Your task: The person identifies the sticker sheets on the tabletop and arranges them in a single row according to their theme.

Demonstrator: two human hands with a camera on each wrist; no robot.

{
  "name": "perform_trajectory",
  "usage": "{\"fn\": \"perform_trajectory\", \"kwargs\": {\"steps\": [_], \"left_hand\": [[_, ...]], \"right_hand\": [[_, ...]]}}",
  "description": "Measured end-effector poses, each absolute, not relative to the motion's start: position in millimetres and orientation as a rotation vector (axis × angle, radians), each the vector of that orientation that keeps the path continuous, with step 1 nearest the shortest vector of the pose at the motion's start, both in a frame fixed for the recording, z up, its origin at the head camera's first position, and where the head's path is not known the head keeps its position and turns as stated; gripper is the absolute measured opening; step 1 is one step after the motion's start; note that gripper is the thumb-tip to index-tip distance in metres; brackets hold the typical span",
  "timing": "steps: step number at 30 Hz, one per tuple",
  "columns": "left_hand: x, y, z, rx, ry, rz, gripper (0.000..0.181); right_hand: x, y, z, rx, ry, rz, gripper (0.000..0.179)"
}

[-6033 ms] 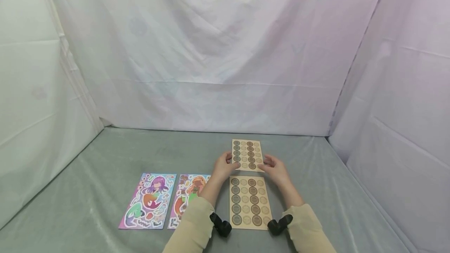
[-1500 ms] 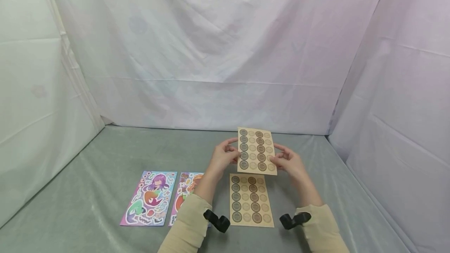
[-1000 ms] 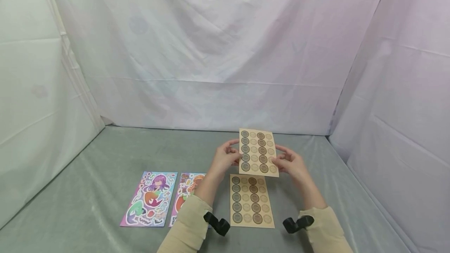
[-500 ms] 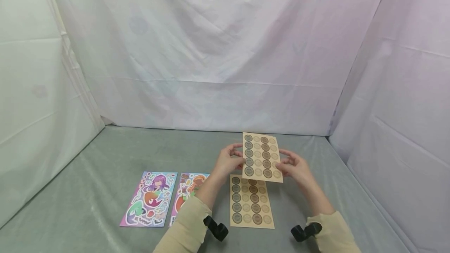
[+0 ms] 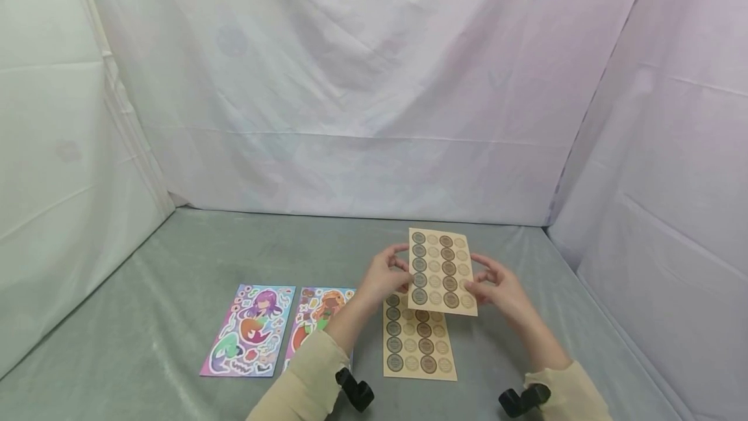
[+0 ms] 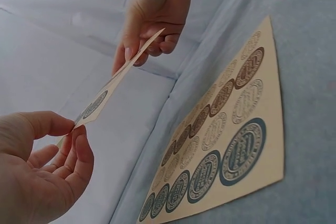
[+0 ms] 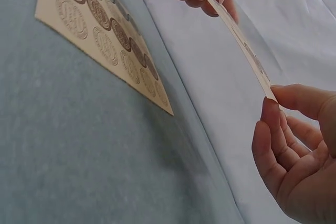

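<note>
A tan sticker sheet [image 5: 441, 271] with rows of round seal stickers is held up above the table, tilted toward the head camera. My left hand [image 5: 386, 276] pinches its left edge between thumb and fingers, and my right hand [image 5: 498, 286] pinches the right edge the same way. Both wrist views show the raised sheet nearly edge-on, slightly bowed in the right one. Beneath it, a matching sticker sheet [image 5: 417, 346] lies flat on the grey cloth, its upper part covered by the raised one in the head view.
To the left lie two colourful mermaid sticker sheets, the outer one [image 5: 248, 330] in full view and the inner one [image 5: 318, 314] partly behind my left forearm. Grey cloth [image 5: 146, 317] covers the table. White curtains [image 5: 350, 83] enclose the back and sides.
Six seconds ago the held sheet was farther back, beyond the lying one. It rose toward me, then over the last second both hands moved it right and nearer, overlapping the lying sheet.
</note>
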State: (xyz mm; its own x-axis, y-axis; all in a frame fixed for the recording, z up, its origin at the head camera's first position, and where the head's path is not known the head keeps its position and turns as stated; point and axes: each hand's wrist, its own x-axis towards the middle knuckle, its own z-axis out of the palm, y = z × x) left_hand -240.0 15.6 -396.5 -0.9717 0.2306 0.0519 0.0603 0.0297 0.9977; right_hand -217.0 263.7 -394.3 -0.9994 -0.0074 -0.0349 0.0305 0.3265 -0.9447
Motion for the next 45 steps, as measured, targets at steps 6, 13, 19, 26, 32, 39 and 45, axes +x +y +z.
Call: {"fn": "perform_trajectory", "kwargs": {"steps": [6,13,19,26,32,39,45], "left_hand": [[-235.9,18.6,-400.1,0.339,2.182,2.044,0.066],[-230.7,21.1,-403.9,0.359,2.166,2.032,0.067],[-225.1,24.9,-406.3,0.371,2.163,2.027,0.068],[-217.9,30.5,-411.3,0.415,2.144,2.05,0.066],[-212.1,33.7,-415.1,0.426,2.136,2.053,0.066],[-205.9,37.0,-415.7,0.444,2.116,2.068,0.065],[-201.6,41.0,-413.9,0.422,2.096,2.063,0.065]], "right_hand": [[-211.8,268.2,-396.3,0.005,2.533,-1.781,0.072],[-205.2,272.0,-396.0,0.016,2.535,-1.746,0.073],[-199.7,276.1,-397.3,0.006,2.54,-1.743,0.073],[-192.1,283.5,-400.0,-0.024,2.521,-1.76,0.071],[-186.5,285.9,-399.2,-0.016,2.55,-1.726,0.072],[-180.9,288.8,-400.1,-0.012,2.546,-1.734,0.074],[-176.1,293.7,-401.1,-0.022,2.548,-1.735,0.073]]}}
